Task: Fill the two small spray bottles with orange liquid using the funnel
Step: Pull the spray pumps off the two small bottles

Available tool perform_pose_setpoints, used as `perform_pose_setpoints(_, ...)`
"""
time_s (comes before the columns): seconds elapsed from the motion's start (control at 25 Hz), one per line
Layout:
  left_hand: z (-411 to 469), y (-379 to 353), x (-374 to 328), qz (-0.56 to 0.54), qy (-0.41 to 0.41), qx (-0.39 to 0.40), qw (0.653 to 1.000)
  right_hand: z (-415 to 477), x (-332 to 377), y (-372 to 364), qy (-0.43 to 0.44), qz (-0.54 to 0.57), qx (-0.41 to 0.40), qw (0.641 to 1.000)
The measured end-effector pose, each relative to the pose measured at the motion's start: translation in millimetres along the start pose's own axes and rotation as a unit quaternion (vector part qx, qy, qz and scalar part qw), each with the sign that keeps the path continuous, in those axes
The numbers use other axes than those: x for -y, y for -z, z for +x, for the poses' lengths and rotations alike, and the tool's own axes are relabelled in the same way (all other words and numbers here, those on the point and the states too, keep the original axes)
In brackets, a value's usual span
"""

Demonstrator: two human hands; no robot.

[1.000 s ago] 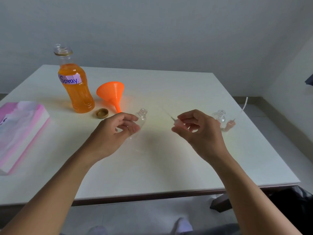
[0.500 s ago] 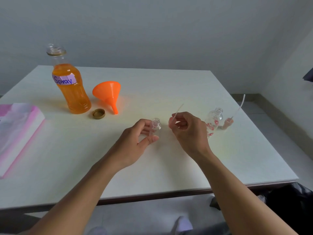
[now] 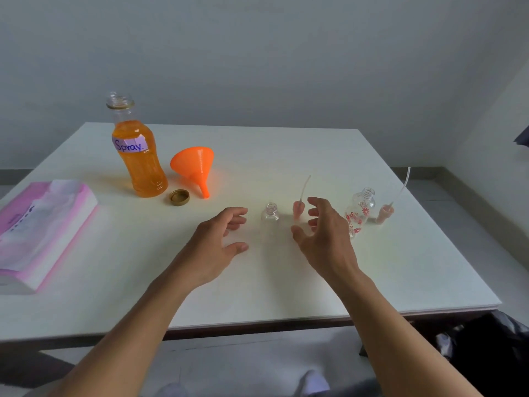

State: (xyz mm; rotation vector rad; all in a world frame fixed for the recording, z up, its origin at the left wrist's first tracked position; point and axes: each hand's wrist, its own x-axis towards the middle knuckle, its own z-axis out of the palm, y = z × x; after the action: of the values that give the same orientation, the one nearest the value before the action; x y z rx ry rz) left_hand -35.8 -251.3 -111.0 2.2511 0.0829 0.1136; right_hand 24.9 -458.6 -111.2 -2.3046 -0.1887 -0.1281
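Left hand (image 3: 214, 242): fingers (image 3: 239, 213) loosely spread and holding nothing. Half a second ago they pinched the clear spray bottle (image 3: 270, 214), which now stands upright and uncapped just off the fingertips, apart from them. Right hand (image 3: 326, 239): fingers (image 3: 317, 202) likewise open and empty. The pump head (image 3: 297, 209) they held is now set down on the table (image 3: 286, 282) just beyond the fingertips, dip tube pointing up. The clear bottle thus sits between the two hands. To the right of the right hand stands the flowered spray bottle (image 3: 359, 210), neck also open, with its own second pump head (image 3: 385, 214) beside it. Beyond and left of the left fingers, well apart, are the orange funnel (image 3: 197, 167) on its side, a gold cap (image 3: 179, 197) and the uncapped large bottle (image 3: 137, 159) of orange liquid. At far left lies a pink packet (image 3: 40, 230). Judgement: opening is complete and both small bottles appear empty, so the funnel comes next. The light bottle may tip when the spout seats.
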Motion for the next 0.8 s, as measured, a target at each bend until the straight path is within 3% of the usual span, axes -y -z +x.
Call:
perform_pose_setpoints(0.12, -15, 27, 11, 0.029, 0.034, -0.050, 0.998, -39, 11, 3, 0.010, -0.023, -0.022, 0.999)
perform_pose_setpoints(0.28, -34, 73, 27, 0.034, 0.069, -0.179, 0.981, -95, 33, -10, 0.125, -0.008, -0.096, 0.988)
perform_pose_setpoints(0.48, -10, 108, 60, -0.029, 0.115, -0.322, 0.939, -92, 78, -56, 0.162, -0.010, 0.071, 0.984)
perform_pose_setpoints(0.64, 27, 120, 74, -0.117, 0.146, -0.374, 0.908, -20, 123, -95, 0.093, 0.042, 0.053, 0.993)
perform_pose_setpoints(0.8, 63, 126, 86, -0.132, 0.135, -0.344, 0.920, 54, 152, -131, -0.035, 0.100, 0.072, 0.992)
